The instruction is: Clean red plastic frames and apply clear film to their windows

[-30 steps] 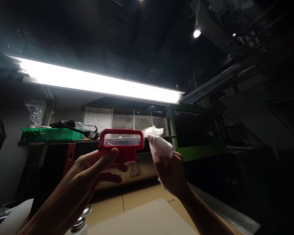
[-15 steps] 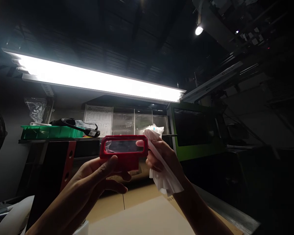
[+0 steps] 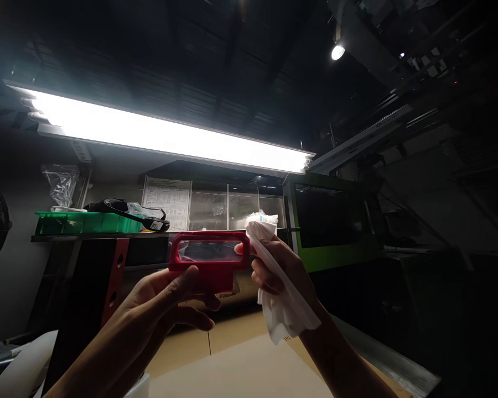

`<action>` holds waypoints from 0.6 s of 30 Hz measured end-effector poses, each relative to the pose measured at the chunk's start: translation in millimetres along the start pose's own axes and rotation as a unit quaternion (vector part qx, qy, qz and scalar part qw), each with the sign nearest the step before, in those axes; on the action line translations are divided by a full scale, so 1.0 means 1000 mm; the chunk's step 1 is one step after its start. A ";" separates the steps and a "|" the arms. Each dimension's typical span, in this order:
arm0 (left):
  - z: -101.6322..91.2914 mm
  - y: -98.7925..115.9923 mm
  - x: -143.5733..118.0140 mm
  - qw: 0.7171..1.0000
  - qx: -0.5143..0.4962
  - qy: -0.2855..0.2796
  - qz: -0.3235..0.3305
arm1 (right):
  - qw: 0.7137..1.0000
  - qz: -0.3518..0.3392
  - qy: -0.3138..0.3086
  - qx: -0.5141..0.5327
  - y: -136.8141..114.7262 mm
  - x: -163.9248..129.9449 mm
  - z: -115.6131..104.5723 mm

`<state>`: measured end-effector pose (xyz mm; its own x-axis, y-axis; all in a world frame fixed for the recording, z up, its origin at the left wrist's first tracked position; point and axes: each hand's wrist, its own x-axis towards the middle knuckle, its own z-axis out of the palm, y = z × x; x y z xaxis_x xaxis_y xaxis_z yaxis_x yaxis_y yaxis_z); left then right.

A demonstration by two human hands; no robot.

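Note:
A red plastic part [image 3: 211, 279] with a long clear window in a raised frame is held up in front of me, below the lamp. My left hand [image 3: 166, 296] grips its lower left, the thumb on the near face and other fingers behind or below. In my right hand [image 3: 280, 265] is a crumpled white wipe [image 3: 284, 309], its loose end hanging over the wrist. A right fingertip shows through the right end of the window, behind the part. Whether the wipe touches the window is hidden.
A long bright tube lamp [image 3: 170, 130] hangs above. On the shelf behind stand a green tray [image 3: 87, 223], a black strapped item [image 3: 149, 221] and a printed sheet [image 3: 166, 202]. Cardboard [image 3: 236, 365] lies below my hands; a green-framed machine [image 3: 336, 260] stands right.
My right hand with the wipe has shifted slightly right, and the wipe's loose end has swung right. The red part has dipped and tilted a little in my left hand.

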<state>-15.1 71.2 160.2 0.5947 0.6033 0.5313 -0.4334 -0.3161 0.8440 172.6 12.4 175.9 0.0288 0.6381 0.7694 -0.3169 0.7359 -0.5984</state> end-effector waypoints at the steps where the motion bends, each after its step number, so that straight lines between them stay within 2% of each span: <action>1: 0.000 0.000 0.000 1.000 0.002 0.002 0.000 | 1.000 0.002 -0.001 -0.001 0.000 0.000 0.000; 5: 0.001 -0.001 0.000 0.999 0.018 0.031 -0.003 | 1.000 0.001 0.004 -0.013 0.002 -0.001 0.001; 9: -0.004 -0.001 -0.003 0.999 0.039 0.027 0.007 | 0.996 -0.029 0.056 -0.058 0.005 -0.005 -0.007; 11: -0.008 -0.003 -0.010 0.995 0.081 0.049 -0.007 | 0.993 -0.046 0.073 -0.080 0.007 -0.011 -0.015; 15: -0.025 -0.020 -0.042 0.974 0.164 0.148 -0.045 | 0.990 -0.036 0.081 -0.113 0.010 -0.033 -0.022; 18: -0.056 -0.047 -0.090 0.968 0.148 0.177 -0.101 | 0.987 0.000 0.094 -0.131 0.013 -0.058 -0.018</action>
